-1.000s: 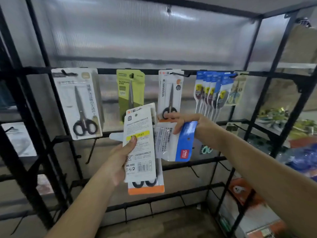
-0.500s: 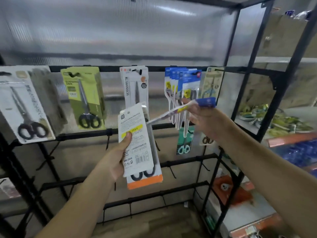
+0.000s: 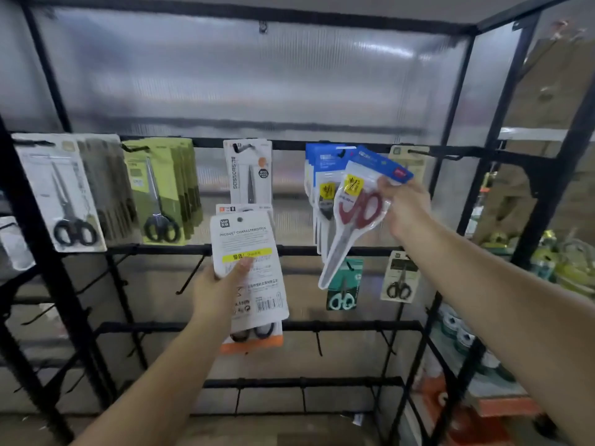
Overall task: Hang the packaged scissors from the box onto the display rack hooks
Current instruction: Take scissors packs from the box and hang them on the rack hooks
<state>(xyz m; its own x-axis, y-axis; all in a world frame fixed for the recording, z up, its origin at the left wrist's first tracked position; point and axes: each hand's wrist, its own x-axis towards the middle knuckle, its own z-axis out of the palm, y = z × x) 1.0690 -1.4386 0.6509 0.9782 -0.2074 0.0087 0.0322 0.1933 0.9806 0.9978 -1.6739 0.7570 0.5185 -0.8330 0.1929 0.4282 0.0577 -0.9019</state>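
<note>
My right hand pinches a blue-topped pack of red-handled scissors, held tilted just in front of the hanging row of matching blue packs on the top rail. My left hand grips a small stack of white scissor packs with their printed backs facing me; an orange-edged pack sticks out below. The box is not in view.
On the black rack hang white packs, green packs, one white pack, a beige pack, and lower a teal pack and a small beige pack. Bare hooks line the lower rails. Shelved goods stand right.
My right hand has lifted the blue pack and turned it from edge-on so its front faces me, close to the blue row. The view shifted left; my left hand holds its stack steady.
</note>
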